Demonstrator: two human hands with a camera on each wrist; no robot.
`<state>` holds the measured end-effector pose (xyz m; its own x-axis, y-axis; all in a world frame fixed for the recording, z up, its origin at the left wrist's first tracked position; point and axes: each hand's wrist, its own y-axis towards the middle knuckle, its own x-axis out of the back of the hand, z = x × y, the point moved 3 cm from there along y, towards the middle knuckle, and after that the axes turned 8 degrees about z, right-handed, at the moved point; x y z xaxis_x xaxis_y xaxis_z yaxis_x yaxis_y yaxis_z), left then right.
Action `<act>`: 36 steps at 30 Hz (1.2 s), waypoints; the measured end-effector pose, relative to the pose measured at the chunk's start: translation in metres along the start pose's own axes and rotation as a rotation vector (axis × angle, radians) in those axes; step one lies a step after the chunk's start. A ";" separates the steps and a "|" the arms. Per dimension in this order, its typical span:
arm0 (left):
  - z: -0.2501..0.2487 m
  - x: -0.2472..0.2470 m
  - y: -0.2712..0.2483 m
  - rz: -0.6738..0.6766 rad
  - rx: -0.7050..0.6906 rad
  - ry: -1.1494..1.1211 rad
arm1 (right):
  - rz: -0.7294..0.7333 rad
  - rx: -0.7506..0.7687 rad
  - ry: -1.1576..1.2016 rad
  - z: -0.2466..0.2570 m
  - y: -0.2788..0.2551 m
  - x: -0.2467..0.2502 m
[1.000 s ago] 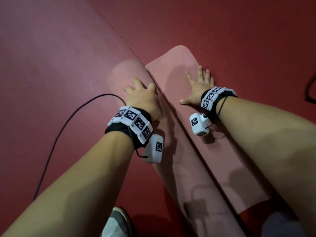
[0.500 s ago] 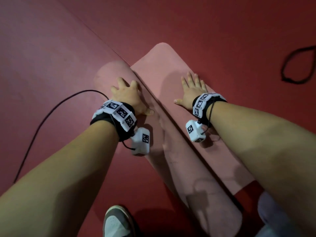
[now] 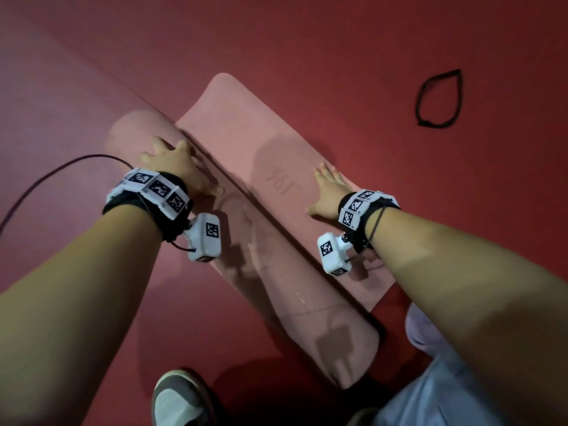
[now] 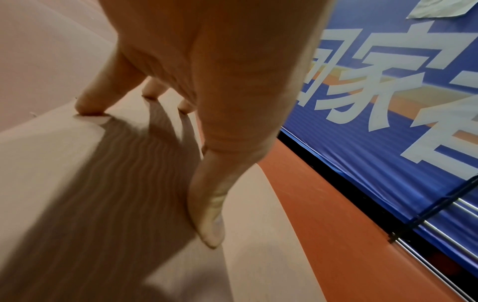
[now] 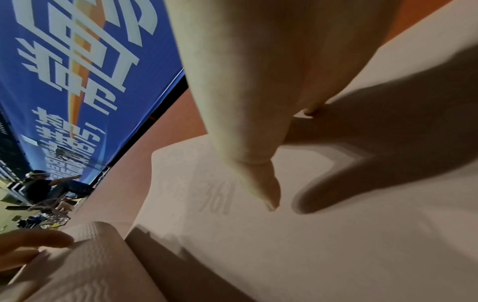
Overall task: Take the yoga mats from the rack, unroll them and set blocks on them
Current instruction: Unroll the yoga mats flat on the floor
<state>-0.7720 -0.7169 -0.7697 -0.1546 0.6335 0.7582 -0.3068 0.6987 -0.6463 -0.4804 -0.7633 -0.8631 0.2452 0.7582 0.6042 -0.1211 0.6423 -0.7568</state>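
Head view, change: more of the pink yoga mat (image 3: 276,167) laid flat than a second ago, the rolled part (image 3: 246,241) pushed further left (unrolling under way, no blocks in sight yet).
Head view, left hand (image 3: 176,167): flat and spread on top of the roll, gripping nothing.
Head view, right hand (image 3: 329,192): flat, fingers straight, pressing the unrolled flap near its right edge.
Head view, surroundings: red floor (image 3: 368,56); black loop (image 3: 439,99) well apart to the right.
Left wrist view: fingertips (image 4: 89,106) and thumb planted on the ribbed roll surface; blue banner (image 4: 388,102) beyond.
Right wrist view: thumb (image 5: 264,183) touching the flat sheet beside faint printed lettering (image 5: 214,196); roll (image 5: 98,255) just left, under the other hand's fingers.
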 end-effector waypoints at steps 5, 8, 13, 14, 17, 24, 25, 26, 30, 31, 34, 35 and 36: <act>-0.021 0.000 -0.001 -0.017 0.008 0.055 | 0.014 -0.087 0.041 -0.024 -0.012 -0.016; -0.026 0.002 -0.001 -0.030 0.016 0.098 | 0.034 -0.110 0.051 -0.022 -0.011 -0.021; -0.013 -0.001 -0.003 0.006 0.013 0.022 | 0.060 -0.158 0.053 -0.015 -0.014 -0.020; -0.009 -0.003 -0.004 0.012 0.011 -0.004 | 0.055 -0.164 0.049 -0.015 -0.014 -0.021; 0.006 -0.007 -0.012 -0.006 -0.003 -0.075 | 0.051 -0.190 0.035 -0.005 -0.018 -0.020; 0.029 -0.013 -0.043 -0.090 0.003 -0.100 | 0.158 0.143 -0.111 0.072 -0.023 -0.006; 0.027 -0.012 -0.051 -0.112 -0.020 -0.029 | 0.205 0.242 -0.125 0.086 -0.029 -0.009; 0.021 -0.011 -0.056 -0.117 -0.080 0.050 | 0.245 0.288 -0.155 0.095 -0.032 -0.014; 0.006 -0.028 -0.073 0.023 -0.353 0.315 | 0.271 0.281 -0.306 0.096 -0.026 -0.034; 0.008 -0.037 -0.074 0.064 -0.350 0.318 | 0.275 0.270 -0.306 0.092 -0.021 -0.039; 0.012 -0.050 -0.085 0.040 -0.283 0.243 | 0.264 0.262 -0.263 0.087 -0.017 -0.043; 0.015 -0.051 -0.088 0.028 -0.244 0.210 | 0.249 0.262 -0.245 0.086 -0.017 -0.043; 0.019 -0.052 -0.090 0.027 -0.207 0.171 | 0.237 0.257 -0.228 0.086 -0.018 -0.044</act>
<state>-0.7547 -0.8188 -0.7490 0.0063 0.6875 0.7261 -0.1031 0.7227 -0.6834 -0.5715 -0.7990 -0.8549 -0.0340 0.8756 0.4819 -0.3918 0.4319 -0.8124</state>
